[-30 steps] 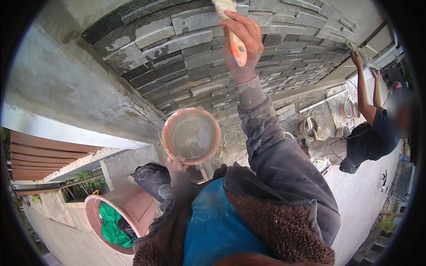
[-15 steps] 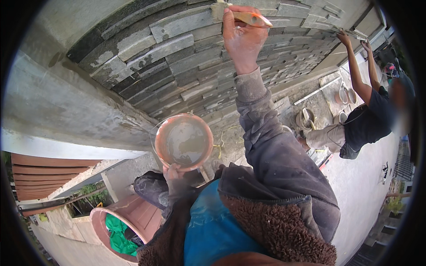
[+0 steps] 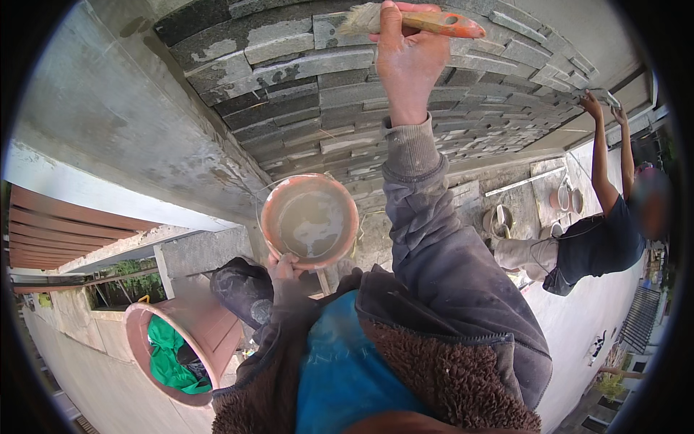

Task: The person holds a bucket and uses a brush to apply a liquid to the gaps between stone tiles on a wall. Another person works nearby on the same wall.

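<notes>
Head view: right hand (image 3: 408,61) closed on brush (image 3: 426,20), bristles at stone wall (image 3: 303,87) top edge. Left hand (image 3: 285,271) grips bowl (image 3: 309,220) at chest. Brushing step; next likely calls for re-dipping.

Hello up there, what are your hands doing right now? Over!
Right hand shut on paintbrush, bristles at stone wall. Left hand holds terracotta-coloured bowl of grey liquid. Nothing blocking; another person works farther along.

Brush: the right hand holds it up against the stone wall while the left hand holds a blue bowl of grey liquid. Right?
Not quite. In the head view the bowl in the left hand is reddish-brown, not blue. The right hand does hold the brush up against the stone wall.
</notes>
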Demonstrator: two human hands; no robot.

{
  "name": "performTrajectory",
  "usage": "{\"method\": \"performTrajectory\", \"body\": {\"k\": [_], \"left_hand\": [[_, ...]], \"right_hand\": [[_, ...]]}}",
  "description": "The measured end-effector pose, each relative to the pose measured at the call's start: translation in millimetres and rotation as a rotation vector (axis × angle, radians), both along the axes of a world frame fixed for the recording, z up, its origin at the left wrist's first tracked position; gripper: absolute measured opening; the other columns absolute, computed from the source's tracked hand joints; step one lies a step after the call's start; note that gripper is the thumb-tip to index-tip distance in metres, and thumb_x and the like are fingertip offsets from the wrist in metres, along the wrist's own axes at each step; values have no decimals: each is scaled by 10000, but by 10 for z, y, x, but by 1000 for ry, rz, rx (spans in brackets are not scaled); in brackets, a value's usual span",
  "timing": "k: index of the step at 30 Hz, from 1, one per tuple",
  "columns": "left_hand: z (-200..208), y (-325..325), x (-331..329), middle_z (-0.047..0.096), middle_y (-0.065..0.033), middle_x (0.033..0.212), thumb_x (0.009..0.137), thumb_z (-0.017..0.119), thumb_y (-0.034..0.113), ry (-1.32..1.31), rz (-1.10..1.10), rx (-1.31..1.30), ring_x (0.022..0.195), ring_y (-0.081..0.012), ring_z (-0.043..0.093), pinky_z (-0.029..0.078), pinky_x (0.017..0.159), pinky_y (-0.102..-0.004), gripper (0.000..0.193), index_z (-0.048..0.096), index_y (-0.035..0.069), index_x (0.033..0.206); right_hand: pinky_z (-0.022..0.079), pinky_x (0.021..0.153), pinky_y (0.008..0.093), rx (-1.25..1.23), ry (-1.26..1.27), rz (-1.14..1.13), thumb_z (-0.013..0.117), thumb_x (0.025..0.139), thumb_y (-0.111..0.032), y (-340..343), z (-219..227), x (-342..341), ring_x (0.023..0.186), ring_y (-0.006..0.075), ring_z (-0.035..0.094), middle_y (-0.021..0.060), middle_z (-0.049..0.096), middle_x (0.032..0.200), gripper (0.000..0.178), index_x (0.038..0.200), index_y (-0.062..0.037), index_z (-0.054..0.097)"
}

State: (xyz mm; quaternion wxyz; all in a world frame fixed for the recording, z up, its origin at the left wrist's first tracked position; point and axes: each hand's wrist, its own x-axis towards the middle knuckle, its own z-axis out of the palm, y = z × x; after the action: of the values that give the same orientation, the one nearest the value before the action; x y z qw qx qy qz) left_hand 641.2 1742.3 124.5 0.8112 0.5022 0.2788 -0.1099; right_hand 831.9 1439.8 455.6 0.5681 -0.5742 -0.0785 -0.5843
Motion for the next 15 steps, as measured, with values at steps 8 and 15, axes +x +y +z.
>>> {"method": "performTrajectory", "body": {"k": [8,15], "left_hand": [[-48,3,-4,639,-47,852,755,608,-63,-3,18,81,669,-146,635,527,510,-276,341,588,28,1083],[84,-154,70,642,-42,862,787,616,-84,-76,67,-15,676,-140,637,544,570,-279,325,608,34,1090]], "right_hand": [[580,669,331,-638,490,235,801,898,-122,527,-755,-751,822,186,722,83,724,959,172,1010,-35,702],[574,785,442,-854,1081,430,752,849,-105,827,-2726,-1317,911,348,711,155,702,1067,210,1047,-57,697]]}}
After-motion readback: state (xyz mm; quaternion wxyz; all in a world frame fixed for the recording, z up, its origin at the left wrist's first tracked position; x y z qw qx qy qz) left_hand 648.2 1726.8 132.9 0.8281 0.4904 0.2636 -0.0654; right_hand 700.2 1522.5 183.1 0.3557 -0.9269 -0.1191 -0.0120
